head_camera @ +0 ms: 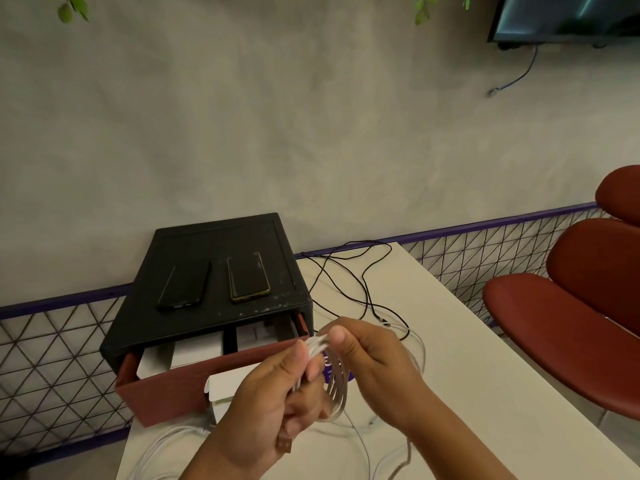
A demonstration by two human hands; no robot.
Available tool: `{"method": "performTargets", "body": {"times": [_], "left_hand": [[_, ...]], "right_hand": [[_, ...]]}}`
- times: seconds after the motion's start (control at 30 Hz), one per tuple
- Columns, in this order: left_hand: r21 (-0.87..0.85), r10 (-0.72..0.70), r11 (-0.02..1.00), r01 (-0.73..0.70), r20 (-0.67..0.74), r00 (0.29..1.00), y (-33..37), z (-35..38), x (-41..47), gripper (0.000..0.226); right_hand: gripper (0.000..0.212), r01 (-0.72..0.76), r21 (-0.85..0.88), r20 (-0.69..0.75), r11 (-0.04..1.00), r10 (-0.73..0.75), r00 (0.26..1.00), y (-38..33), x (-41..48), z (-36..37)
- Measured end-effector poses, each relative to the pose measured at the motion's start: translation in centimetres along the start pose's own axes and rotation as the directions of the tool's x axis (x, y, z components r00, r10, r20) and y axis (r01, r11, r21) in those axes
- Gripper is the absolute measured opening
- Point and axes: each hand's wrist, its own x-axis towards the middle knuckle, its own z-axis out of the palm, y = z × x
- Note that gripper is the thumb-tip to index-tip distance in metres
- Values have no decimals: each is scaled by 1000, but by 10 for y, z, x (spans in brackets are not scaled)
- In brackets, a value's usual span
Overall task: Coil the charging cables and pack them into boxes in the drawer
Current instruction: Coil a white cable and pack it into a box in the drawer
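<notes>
A white charging cable (337, 384), wound into several loops, hangs between my hands above the table. My left hand (273, 407) grips the loops from the left, and a USB plug (284, 445) sticks out below its palm. My right hand (372, 362) pinches the top of the coil. The cable's loose tail (398, 459) trails down over the white table (450, 358). Behind my hands the red drawer (166, 389) of a black cabinet (214, 244) stands pulled out, with white boxes (197, 351) inside. One open white box (225, 386) sits in front of the drawer.
Two dark phones (185, 285) (247, 278) lie on the cabinet top. A black cable (363, 289) snakes over the table behind my hands; more white cable (162, 448) lies at the near left. Red chairs (571, 306) stand right of the table. Wire mesh fencing (52, 358) runs along the wall.
</notes>
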Motion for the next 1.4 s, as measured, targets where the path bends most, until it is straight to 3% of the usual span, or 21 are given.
{"method": "performTargets", "body": {"times": [0.13, 0.27, 0.37, 0.5, 0.6, 0.73, 0.9, 1.03, 1.13, 1.23, 1.33, 1.4], "left_hand": [[-64, -33, 997, 34, 27, 999, 0, 5, 1, 46], [16, -42, 999, 45, -156, 987, 0, 10, 4, 39], [46, -7, 999, 18, -240, 971, -3, 13, 5, 37], [-119, -11, 992, -29, -321, 947, 0, 15, 4, 32], [-264, -1, 958, -109, -386, 923, 13, 4, 3, 30], [-251, 30, 955, -158, -449, 893, 24, -10, 3, 29], [-317, 42, 927, -202, -447, 893, 23, -15, 5, 32], [-350, 55, 916, -195, -372, 926, 26, -24, 4, 48], [-375, 41, 909, -180, -351, 936, 24, -26, 3, 55], [-410, 11, 899, -151, -324, 946, 22, -22, 4, 53], [-435, -49, 895, -97, -312, 949, 19, -13, 5, 42], [-453, -79, 887, -88, -339, 937, 15, -6, 6, 32]], "right_hand": [[37, -38, 126, -70, 991, 47, 996, 0, -2, 13], [36, -61, -110, -173, 992, 41, 984, 0, 0, 13], [38, -57, -200, -165, 978, 24, 986, 2, 2, 12], [35, -40, -76, -55, 996, 36, 998, 4, 8, 5], [28, -128, -181, -55, 975, 120, 991, 15, 10, -14], [23, -206, -285, -77, 936, 192, 978, 33, 5, -32], [12, -131, -602, 16, 788, 175, 984, 47, 2, -36], [15, -168, -682, 3, 712, 232, 973, 58, -2, -36], [20, -310, -510, -91, 802, 308, 947, 56, -2, -32], [21, -432, 38, -213, 901, 430, 877, 41, 2, -29], [22, -369, 459, -224, 808, 507, 832, 25, 5, -25], [21, -299, 571, -257, 764, 512, 819, 20, 6, -21]]}}
